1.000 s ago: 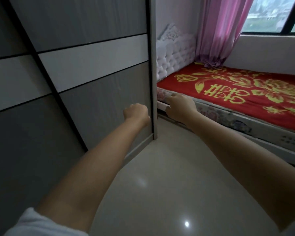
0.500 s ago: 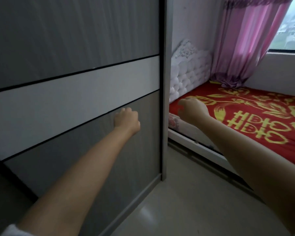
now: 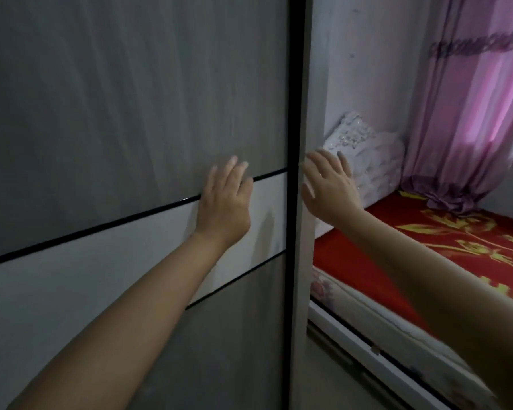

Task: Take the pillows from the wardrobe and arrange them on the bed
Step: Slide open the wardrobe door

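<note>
Change: both fists have opened since half a second ago, and I've raised them closer to the wardrobe door (image 3: 131,99).
Left hand (image 3: 224,205): fingers spread wide, palm flat on door's white band.
Right hand (image 3: 330,187): fingers loosely splayed, empty, at door's right edge.
Pillows: not visible; door closed.
Bed (image 3: 367,261): red cover, right of the wardrobe.
Far: pink curtain (image 3: 471,128).

Dim, soft-focus room (daylight glowing through the pink curtain (image 3: 471,119)).
</note>
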### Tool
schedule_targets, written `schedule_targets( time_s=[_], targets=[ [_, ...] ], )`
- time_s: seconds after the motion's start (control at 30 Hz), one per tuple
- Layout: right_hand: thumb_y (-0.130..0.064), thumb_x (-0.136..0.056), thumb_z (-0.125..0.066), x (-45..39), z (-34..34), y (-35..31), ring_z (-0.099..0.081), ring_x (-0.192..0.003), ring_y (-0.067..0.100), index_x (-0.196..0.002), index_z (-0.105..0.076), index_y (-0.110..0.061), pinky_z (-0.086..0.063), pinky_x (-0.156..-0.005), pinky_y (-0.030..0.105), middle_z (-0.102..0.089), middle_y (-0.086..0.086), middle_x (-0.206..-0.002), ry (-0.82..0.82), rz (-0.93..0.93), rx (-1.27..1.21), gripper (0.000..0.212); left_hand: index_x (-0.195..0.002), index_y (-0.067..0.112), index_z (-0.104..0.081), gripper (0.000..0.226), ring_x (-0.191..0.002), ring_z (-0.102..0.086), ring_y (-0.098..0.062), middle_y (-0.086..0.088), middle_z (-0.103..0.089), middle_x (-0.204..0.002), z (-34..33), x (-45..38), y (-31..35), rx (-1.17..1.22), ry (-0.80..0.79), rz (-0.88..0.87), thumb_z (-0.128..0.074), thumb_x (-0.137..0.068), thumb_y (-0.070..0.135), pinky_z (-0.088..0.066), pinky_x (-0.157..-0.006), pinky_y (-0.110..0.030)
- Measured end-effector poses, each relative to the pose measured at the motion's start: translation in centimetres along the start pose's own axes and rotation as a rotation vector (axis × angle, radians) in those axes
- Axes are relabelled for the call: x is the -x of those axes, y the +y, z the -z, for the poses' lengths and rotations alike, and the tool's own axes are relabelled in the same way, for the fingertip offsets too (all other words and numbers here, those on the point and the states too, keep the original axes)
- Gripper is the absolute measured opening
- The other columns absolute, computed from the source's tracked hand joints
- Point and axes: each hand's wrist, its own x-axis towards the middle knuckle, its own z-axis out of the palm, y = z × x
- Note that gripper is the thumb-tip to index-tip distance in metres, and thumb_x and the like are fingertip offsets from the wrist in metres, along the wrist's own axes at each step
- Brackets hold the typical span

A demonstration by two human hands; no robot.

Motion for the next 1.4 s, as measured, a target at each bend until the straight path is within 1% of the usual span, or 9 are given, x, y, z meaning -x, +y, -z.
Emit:
schedule_targets(
  time_s=[0.2, 0.3, 0.53, 0.8, 0.9, 1.1, 1.17, 1.3, 1.4],
  targets=[
    [-0.007, -0.071, -0.064, -8.1, -4.3, 4.5, -0.052, -0.114, 0.052, -0.108, -0.064, 0.009, -0.036, -0.102, 0.058, -0.061, 0.03, -0.121, 0.288, 0.307, -0.051, 0.04, -0.111, -0.004, -0.066, 0.051, -0.112, -0.062, -0.036, -0.018, -0.068, -0.119, -2.4, -8.4, -0.1, -0.286, 0.127, 0.114, -0.069, -0.061, 0.007, -0.047, -0.089, -0.061],
    [-0.016, -0.077, -0.052, -8.8, -5.8, 6.0, -0.037, -0.125, 0.04, -0.107, -0.066, 0.004, -0.001, -0.121, 0.031, -0.06, 0.027, -0.124, 0.407, 0.383, -0.146, 0.039, -0.115, 0.001, -0.065, 0.048, -0.113, -0.063, -0.03, -0.012, -0.067, -0.122, -2.8, -10.3, -0.4, -0.399, 0.146, 0.119, -0.059, -0.069, 0.013, -0.049, -0.086, -0.06],
    [-0.023, -0.067, -0.057, -10.2, -5.6, 7.2, -0.035, -0.123, 0.034, -0.068, -0.066, -0.007, 0.016, -0.117, 0.041, -0.07, 0.012, -0.114, 0.495, 0.531, -0.051, 0.018, -0.127, 0.004, -0.055, 0.052, -0.12, -0.058, -0.027, -0.01, -0.061, -0.131, -3.7, -9.6, -1.9, -0.659, 0.163, 0.08, -0.036, -0.085, 0.029, -0.049, -0.09, -0.056],
    [-0.02, -0.07, -0.056, -9.9, -6.2, 7.4, -0.046, -0.121, 0.033, -0.072, -0.071, -0.007, 0.003, -0.12, 0.036, -0.074, 0.012, -0.105, 0.549, 0.523, -0.067, 0.02, -0.126, 0.0, -0.055, 0.053, -0.118, -0.058, -0.033, -0.016, -0.061, -0.13, -2.8, -8.7, -3.0, -0.707, 0.215, 0.102, -0.037, -0.084, 0.027, -0.044, -0.094, -0.06],
    [-0.02, -0.071, -0.055, -9.6, -6.0, 7.3, -0.054, -0.117, 0.036, -0.071, -0.073, -0.008, -0.002, -0.121, 0.034, -0.075, 0.012, -0.103, 0.565, 0.505, -0.07, 0.021, -0.128, 0.0, -0.051, 0.053, -0.12, -0.056, -0.031, -0.018, -0.06, -0.13, -2.5, -7.7, -4.0, -0.708, 0.262, 0.085, -0.038, -0.084, 0.027, -0.027, -0.102, -0.054],
    [-0.01, -0.07, -0.05, -8.1, -5.1, 3.8, -0.053, -0.118, 0.038, -0.068, -0.071, -0.003, 0.005, -0.12, 0.034, -0.072, 0.019, -0.106, 0.573, 0.302, -0.183, 0.023, -0.125, -0.001, -0.052, 0.053, -0.116, -0.059, -0.033, -0.02, -0.062, -0.127, 0.0, -5.0, -6.0, -0.73, 0.25, 0.128, -0.039, -0.082, 0.027, -0.043, -0.09, -0.064],
    [-0.007, -0.065, -0.048, -7.1, -4.6, 0.1, -0.054, -0.118, 0.037, -0.075, -0.071, -0.001, 0.0, -0.12, 0.039, -0.069, 0.022, -0.111, 0.537, 0.255, -0.268, 0.026, -0.123, -0.003, -0.055, 0.054, -0.115, -0.059, -0.036, -0.021, -0.063, -0.125, 1.0, -4.2, -6.8, -0.718, 0.245, 0.124, -0.039, -0.081, 0.027, -0.043, -0.089, -0.065],
    [-0.019, -0.07, -0.045, -6.8, -3.6, -8.2, -0.054, -0.118, 0.044, -0.103, -0.069, -0.001, -0.038, -0.101, 0.059, -0.063, 0.024, -0.122, 0.376, 0.381, -0.363, 0.044, -0.127, -0.001, -0.046, 0.054, -0.125, -0.038, -0.029, -0.022, -0.06, -0.128, 3.0, -1.9, -9.4, -0.712, 0.279, 0.145, -0.039, -0.082, 0.028, -0.025, -0.102, -0.053],
    [-0.024, -0.077, -0.041, -7.5, -3.1, -12.6, -0.05, -0.121, 0.044, -0.118, -0.06, 0.002, -0.034, -0.109, 0.051, -0.058, 0.025, -0.128, 0.338, 0.376, -0.358, 0.052, -0.128, 0.0, -0.038, 0.055, -0.124, -0.032, -0.026, -0.023, -0.059, -0.129, 5.5, 1.4, -12.2, -0.712, 0.303, 0.236, -0.038, -0.082, 0.03, -0.02, -0.101, -0.049]
  ],
)
